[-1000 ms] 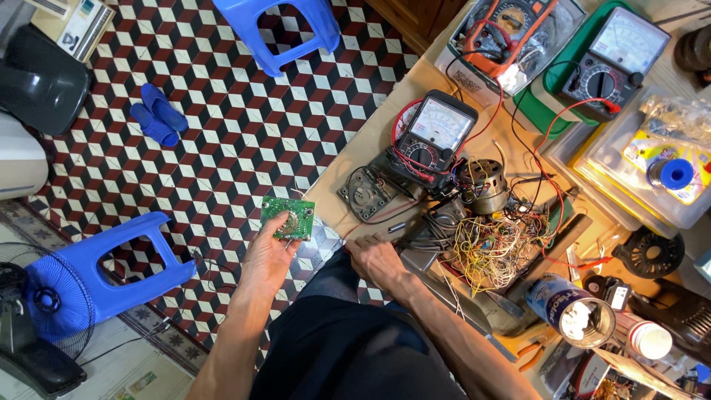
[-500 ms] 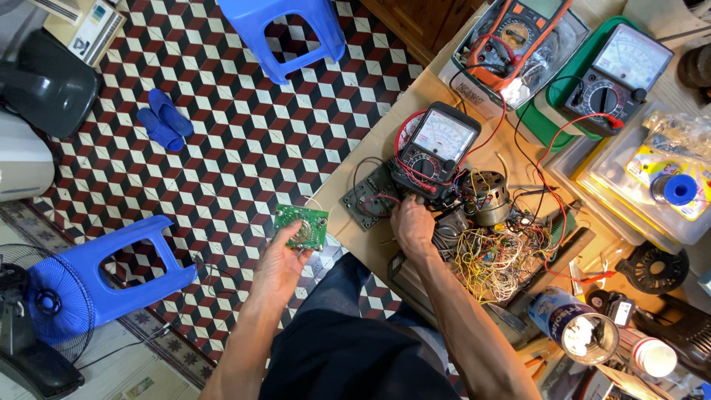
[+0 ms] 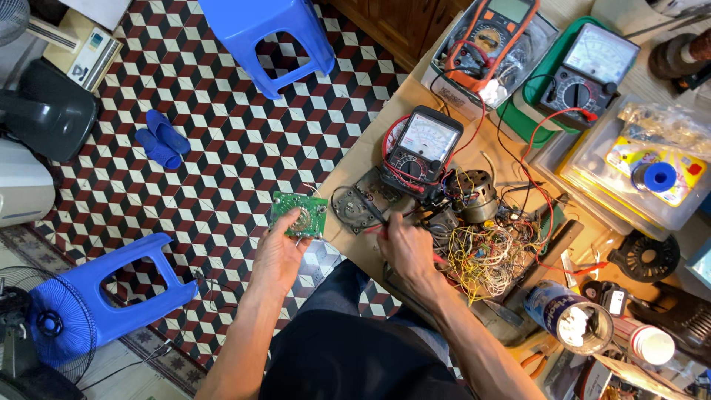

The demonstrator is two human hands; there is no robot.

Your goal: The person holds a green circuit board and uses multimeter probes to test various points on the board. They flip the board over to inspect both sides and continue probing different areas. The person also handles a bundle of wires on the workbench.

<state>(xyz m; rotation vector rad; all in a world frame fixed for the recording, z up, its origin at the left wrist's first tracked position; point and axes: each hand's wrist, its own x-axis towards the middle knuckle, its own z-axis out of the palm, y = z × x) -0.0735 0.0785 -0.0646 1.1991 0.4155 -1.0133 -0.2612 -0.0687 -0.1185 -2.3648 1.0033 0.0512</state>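
Note:
My left hand [image 3: 278, 255] holds a small green circuit board [image 3: 298, 215] just off the left edge of the wooden table [image 3: 370, 141]. My right hand [image 3: 406, 244] rests on the table, its fingers closed on thin red and black test probes [image 3: 378, 222]. The probe tips point at a dark metal plate [image 3: 355, 204]. A black analog multimeter [image 3: 422, 144] with red leads stands just beyond the hand. To the right of it are a small motor [image 3: 478, 196] and a tangle of coloured wires [image 3: 481, 252].
An orange multimeter [image 3: 492, 37] in a box, a second analog meter [image 3: 585, 70] on a green tray and a clear box with a blue spool [image 3: 658, 176] sit further back. An open can [image 3: 566, 318] stands at the right. Two blue stools [image 3: 122, 289], blue slippers [image 3: 159, 141] and fans occupy the tiled floor.
My left hand has brought the green board closer to the table edge. My right hand reached up toward the black multimeter, then drew back a little with the probes.

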